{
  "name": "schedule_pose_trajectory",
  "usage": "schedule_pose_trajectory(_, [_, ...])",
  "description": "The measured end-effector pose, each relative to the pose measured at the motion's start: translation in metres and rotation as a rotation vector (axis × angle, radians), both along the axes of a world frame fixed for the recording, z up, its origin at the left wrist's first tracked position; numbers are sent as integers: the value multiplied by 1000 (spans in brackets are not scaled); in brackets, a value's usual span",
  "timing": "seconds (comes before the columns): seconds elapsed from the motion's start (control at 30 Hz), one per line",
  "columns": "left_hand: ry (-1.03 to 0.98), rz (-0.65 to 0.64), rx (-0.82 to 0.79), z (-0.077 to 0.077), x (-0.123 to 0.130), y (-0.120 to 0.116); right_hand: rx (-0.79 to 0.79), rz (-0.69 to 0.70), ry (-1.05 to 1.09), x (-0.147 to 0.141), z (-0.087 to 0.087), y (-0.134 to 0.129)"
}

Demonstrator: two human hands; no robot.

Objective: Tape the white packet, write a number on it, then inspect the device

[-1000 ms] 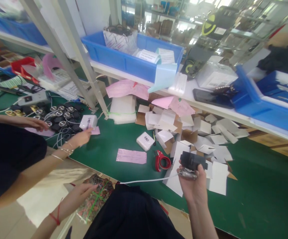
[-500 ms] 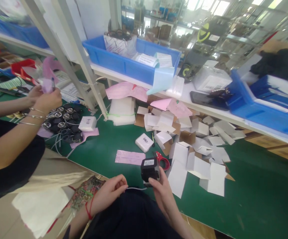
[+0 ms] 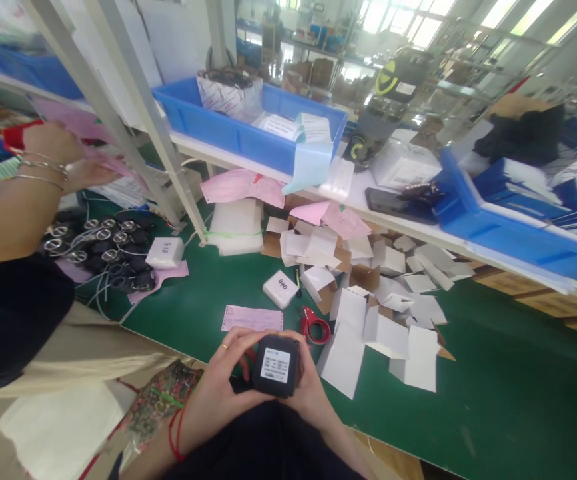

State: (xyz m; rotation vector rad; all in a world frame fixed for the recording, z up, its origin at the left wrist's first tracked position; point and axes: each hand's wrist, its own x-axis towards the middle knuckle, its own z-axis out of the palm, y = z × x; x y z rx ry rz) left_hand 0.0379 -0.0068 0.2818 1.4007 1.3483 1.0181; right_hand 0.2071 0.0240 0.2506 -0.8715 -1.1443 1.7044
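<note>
A black, square-ended device point(image 3: 276, 367) is held low at the front edge of the bench, its white printed label facing up. My left hand point(image 3: 228, 373) grips its left side, fingers curled at the edge and thumb below. Around its right side closes my right hand point(image 3: 308, 380). Just beyond lie a pink printed slip point(image 3: 252, 319) and a red tape dispenser point(image 3: 314, 327). A white box marked 440 point(image 3: 280, 289) sits behind them, with a pen point(image 3: 298, 283) beside it.
Folded white cartons point(image 3: 353, 313) spread over the green bench point(image 3: 193, 313). At left, a co-worker's hands point(image 3: 68, 153) handle pink paper above several black cabled devices point(image 3: 108, 243). A metal post point(image 3: 158, 127) and a shelf with blue bins point(image 3: 238, 127) stand behind.
My left hand has moved right from the cable to the device, so both hands now hold it. The device has come lower and its label now faces me. The co-worker's hands have shifted left.
</note>
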Motion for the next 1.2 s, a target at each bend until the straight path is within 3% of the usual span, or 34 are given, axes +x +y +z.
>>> schedule_pose_trajectory(0.27, [-148,172,-25,-10,-6,15,-192,106,66,-10,24,10])
schedule_pose_trajectory(0.57, [-1,264,14,3,-4,28,-278,18,17,-11,20,14])
schedule_pose_trajectory(0.83, [-117,94,96,18,-1,26,-243,-40,180,-9,32,21])
schedule_pose_trajectory(1.03, [-107,54,128,27,2,27,-154,-48,140,3,37,34])
schedule_pose_trajectory(1.13, [-147,81,118,23,0,34,-222,-15,191,2,38,38])
schedule_pose_trajectory(1.2, [-239,34,52,21,-1,41,-327,34,280,-1,36,39])
